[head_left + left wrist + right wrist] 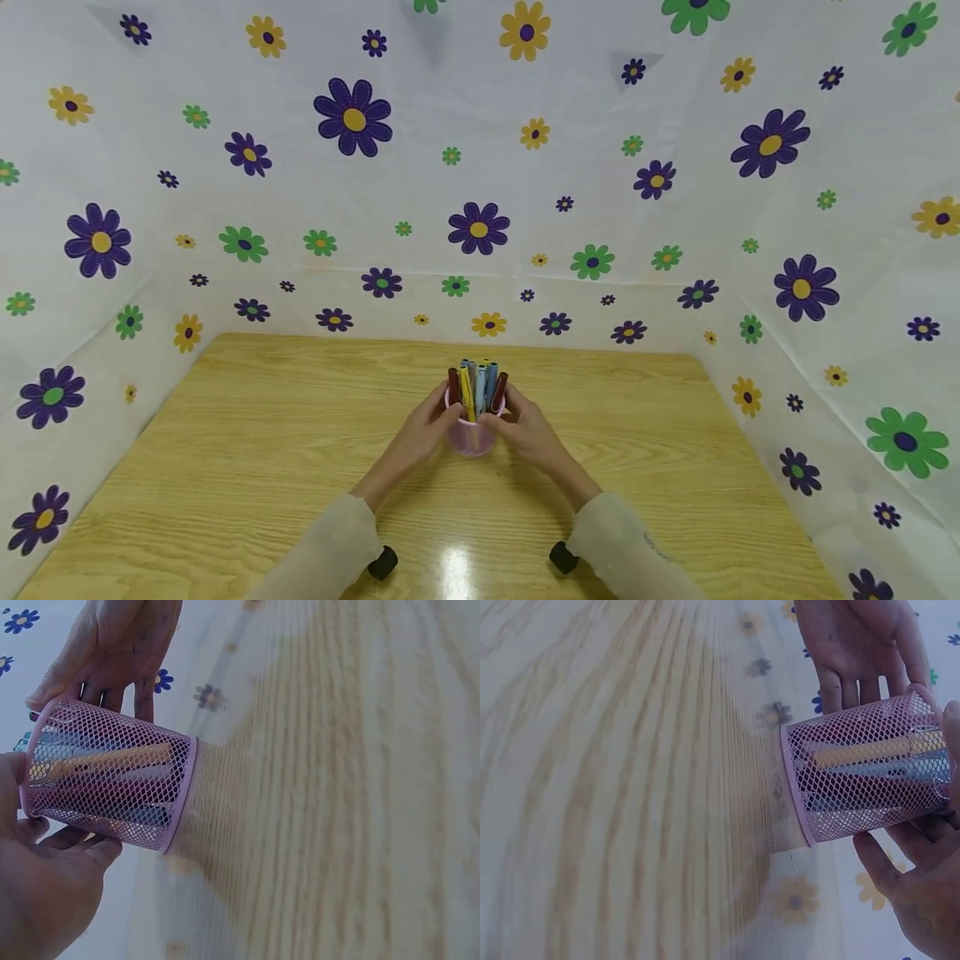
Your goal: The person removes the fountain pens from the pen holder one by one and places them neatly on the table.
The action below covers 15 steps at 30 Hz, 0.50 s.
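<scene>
A pink mesh pen cup (471,442) stands upright toward the back middle of the table, its base right at the tabletop. Markers fill it: a yellow one (467,392), a light blue one (481,390), dark red ones at both sides and several others. My left hand (429,423) grips the cup's left side near the rim, thumb toward the front. From the right, my right hand (531,427) holds the opposite side in the same way. Through the mesh in the left wrist view, an orange-yellow marker (112,761) shows. Some fingertips are hidden behind the cup.
The wood-grain table (300,417) reaches back to a white flower-printed cloth (420,183), which walls it in at the back and both sides. Black round pieces (383,563) sit under both cream sleeves (330,542) at the wrists.
</scene>
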### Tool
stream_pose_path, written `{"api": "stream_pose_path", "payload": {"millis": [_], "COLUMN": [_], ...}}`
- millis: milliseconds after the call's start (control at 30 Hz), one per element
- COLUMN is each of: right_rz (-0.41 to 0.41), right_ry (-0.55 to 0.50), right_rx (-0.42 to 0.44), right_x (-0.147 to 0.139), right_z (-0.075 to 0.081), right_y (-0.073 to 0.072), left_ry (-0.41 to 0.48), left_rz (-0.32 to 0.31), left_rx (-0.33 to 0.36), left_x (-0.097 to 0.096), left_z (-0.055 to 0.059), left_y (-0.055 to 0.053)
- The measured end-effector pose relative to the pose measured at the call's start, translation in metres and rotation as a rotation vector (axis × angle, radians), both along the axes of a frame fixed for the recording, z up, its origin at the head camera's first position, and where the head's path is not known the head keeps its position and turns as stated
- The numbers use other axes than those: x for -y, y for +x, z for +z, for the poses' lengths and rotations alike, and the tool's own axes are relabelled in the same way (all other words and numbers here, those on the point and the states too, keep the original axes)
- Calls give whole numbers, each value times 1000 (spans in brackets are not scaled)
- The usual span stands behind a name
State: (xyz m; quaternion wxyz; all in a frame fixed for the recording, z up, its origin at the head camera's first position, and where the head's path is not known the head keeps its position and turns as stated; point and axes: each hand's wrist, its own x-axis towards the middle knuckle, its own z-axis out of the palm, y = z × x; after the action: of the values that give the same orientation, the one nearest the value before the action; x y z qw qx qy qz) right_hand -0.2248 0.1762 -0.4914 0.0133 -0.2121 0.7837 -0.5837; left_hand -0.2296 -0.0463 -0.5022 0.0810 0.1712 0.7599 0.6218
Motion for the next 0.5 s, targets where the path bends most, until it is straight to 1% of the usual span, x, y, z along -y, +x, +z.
{"api": "stream_pose_path", "payload": {"millis": [33, 133, 233, 267, 300, 500], "right_rz": [10, 23, 27, 26, 30, 79], "right_ry": [-1, 10, 20, 19, 20, -7], "right_rx": [-3, -17, -16, -15, -10, -10], "right_x": [2, 7, 13, 15, 17, 33], "right_z": [4, 4, 4, 1, 3, 27], "right_y": [2, 2, 3, 1, 2, 16], "left_ry": [1, 3, -14, -19, -24, -26], "left_rz": [12, 21, 33, 28, 28, 21], "left_rx": [6, 2, 0, -4, -4, 19], "left_x": [1, 6, 12, 15, 17, 32], "left_z": [3, 2, 1, -3, -3, 0], "left_y": [3, 4, 5, 3, 4, 8]}}
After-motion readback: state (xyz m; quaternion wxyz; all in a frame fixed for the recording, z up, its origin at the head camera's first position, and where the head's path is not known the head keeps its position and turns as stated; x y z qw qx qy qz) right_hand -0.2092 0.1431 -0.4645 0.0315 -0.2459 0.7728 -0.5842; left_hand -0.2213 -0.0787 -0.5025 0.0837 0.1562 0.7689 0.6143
